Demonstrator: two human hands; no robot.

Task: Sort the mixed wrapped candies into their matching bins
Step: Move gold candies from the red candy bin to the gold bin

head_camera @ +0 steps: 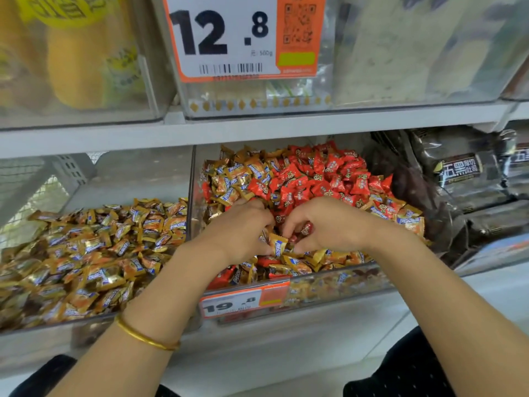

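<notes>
Picking is under way in the mixed bin (357,282): the left hand (243,230) is pinching a gold candy (277,244), and the right hand (329,224) is curling its fingers round a red candy (306,228). Next, the gold one likely goes to the left bin (128,179).

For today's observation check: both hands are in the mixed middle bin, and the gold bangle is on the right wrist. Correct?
No. The head view shows the gold bangle on the left wrist. The left hand and right hand are both in the mixed middle bin.
</notes>
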